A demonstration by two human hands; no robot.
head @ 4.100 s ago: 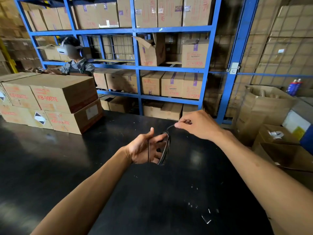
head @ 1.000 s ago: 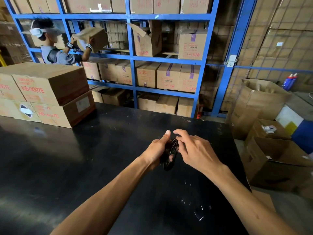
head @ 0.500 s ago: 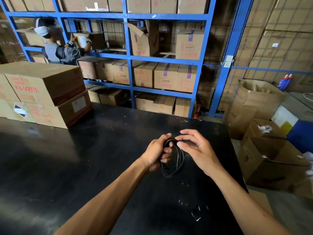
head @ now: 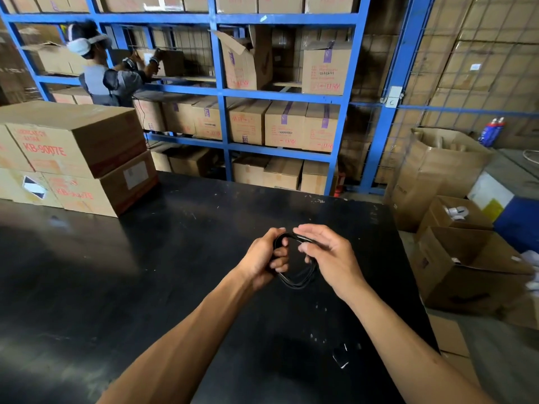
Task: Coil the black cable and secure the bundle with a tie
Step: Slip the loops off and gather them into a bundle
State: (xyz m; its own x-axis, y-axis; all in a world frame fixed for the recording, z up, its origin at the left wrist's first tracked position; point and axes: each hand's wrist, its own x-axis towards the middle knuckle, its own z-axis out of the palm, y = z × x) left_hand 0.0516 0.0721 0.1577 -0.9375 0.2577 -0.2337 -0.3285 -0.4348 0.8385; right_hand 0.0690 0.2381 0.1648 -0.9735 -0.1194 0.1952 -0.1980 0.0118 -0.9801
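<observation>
Your L hand (head: 262, 259) is closed round one side of the black cable (head: 294, 279), fingers curled over the strands. R hand (head: 329, 258) pinches the top of the coil btwn thumb and fingertips, other fingers loose. Hands close together, coil held just above the desk (head: 145, 272), toward its far right corner. Several loops hang below, btwn both hands. Can't tell if a tie is on. Small clear scrap (head: 341, 358) lies near the desk's near right edge. Stacked cartons (head: 75, 158) sit at far left.
</observation>
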